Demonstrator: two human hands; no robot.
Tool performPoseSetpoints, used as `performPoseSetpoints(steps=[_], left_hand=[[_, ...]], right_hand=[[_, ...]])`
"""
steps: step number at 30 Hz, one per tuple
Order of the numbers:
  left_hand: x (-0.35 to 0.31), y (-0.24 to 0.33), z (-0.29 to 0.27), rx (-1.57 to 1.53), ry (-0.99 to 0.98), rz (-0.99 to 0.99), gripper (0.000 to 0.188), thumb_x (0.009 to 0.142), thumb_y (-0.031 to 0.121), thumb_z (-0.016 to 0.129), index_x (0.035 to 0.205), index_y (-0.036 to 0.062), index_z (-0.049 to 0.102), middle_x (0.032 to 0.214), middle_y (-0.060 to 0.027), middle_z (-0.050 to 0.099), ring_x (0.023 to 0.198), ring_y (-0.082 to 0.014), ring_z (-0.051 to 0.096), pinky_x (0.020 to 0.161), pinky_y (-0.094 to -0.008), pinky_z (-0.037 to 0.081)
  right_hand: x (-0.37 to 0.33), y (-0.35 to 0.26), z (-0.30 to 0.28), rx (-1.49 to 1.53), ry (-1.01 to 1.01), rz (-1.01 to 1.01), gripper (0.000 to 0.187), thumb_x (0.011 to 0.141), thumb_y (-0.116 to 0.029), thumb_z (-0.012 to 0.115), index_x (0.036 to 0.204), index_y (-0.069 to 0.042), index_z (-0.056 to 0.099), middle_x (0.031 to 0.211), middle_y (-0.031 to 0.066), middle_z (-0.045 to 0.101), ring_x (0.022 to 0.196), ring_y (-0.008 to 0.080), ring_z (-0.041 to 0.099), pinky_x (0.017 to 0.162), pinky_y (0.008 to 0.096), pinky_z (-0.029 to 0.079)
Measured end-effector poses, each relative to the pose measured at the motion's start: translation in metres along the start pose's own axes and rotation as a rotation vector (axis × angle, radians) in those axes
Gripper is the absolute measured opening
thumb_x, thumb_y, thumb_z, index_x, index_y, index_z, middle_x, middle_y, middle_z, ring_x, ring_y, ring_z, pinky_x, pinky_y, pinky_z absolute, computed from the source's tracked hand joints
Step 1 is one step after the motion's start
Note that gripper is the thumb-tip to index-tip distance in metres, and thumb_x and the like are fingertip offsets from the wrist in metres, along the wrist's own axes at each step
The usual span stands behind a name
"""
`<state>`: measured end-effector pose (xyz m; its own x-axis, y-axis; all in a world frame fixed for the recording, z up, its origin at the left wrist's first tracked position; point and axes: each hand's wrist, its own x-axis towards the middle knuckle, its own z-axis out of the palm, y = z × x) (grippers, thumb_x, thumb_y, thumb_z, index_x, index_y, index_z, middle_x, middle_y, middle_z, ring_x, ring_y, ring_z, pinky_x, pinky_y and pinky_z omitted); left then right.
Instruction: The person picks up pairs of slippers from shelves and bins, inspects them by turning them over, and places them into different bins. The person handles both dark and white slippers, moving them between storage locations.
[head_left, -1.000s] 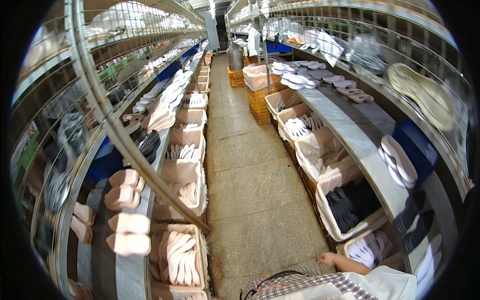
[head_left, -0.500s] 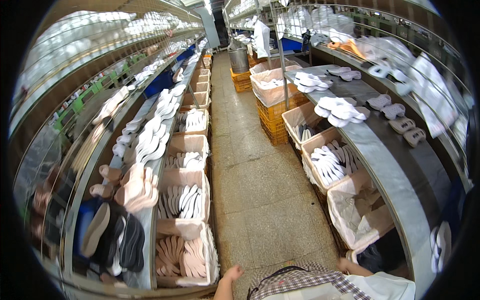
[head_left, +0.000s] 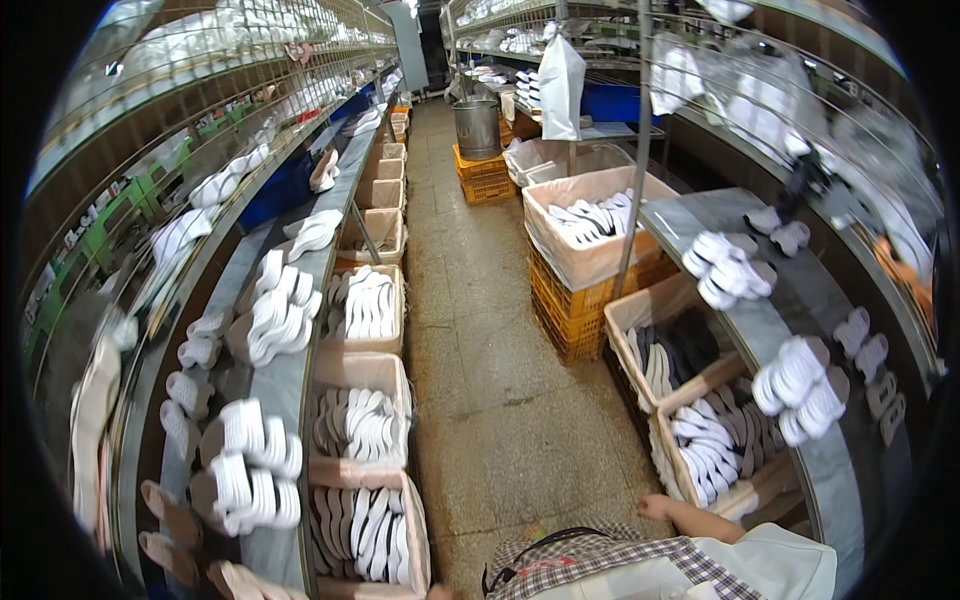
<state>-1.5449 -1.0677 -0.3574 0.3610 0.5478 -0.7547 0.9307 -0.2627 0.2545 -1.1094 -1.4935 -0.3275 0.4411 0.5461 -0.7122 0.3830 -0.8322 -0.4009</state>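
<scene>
While your right hand point(head_left: 655, 506) hangs beside the bin of white soles point(head_left: 712, 452), finger spread unclear, left hand unseen.

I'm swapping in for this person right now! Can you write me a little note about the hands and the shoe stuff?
Right hand: low on the right, fingers seem to hold nothing, just beside the box of white soles.
Left hand: only a sliver at the lower edge, state unclear.
Things: boxes of soles line both sides of the aisle floor.
Done: nothing is in hand.
Left: the soles all lie in their boxes, untouched.
</scene>
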Motion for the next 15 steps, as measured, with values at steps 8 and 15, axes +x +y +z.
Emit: performPoseSetpoints(steps=[8, 15], left_hand=[[0.229, 0.368, -0.274, -0.144, 0.34, 0.541, 0.038, 0.082, 0.031, 0.059, 0.107, 0.0019, 0.058, 0.101, -0.0185, 0.064, 0.097, -0.0333, 0.061, 0.082, -0.0394, 0.048], [0.376, 0.436, -0.373, 0.111, -0.002, 0.317, 0.042, 0.08, 0.036, 0.06, 0.106, 0.0028, 0.06, 0.101, -0.021, 0.064, 0.095, -0.034, 0.061, 0.083, -0.0405, 0.048]], right_hand=[[0.192, 0.014, -0.099, 0.134, 0.111, 0.142, 0.033, 0.077, -0.033, 0.054, 0.095, -0.008, 0.067, 0.091, 0.0176, 0.066, 0.084, 0.0339, 0.062, 0.075, 0.043, 0.048], [0.384, -0.154, -0.388, 0.479, 0.271, 0.047, 0.025, 0.078, -0.025, 0.058, 0.085, -0.002, 0.067, 0.077, 0.0172, 0.065, 0.071, 0.031, 0.063, 0.065, 0.0411, 0.049]])
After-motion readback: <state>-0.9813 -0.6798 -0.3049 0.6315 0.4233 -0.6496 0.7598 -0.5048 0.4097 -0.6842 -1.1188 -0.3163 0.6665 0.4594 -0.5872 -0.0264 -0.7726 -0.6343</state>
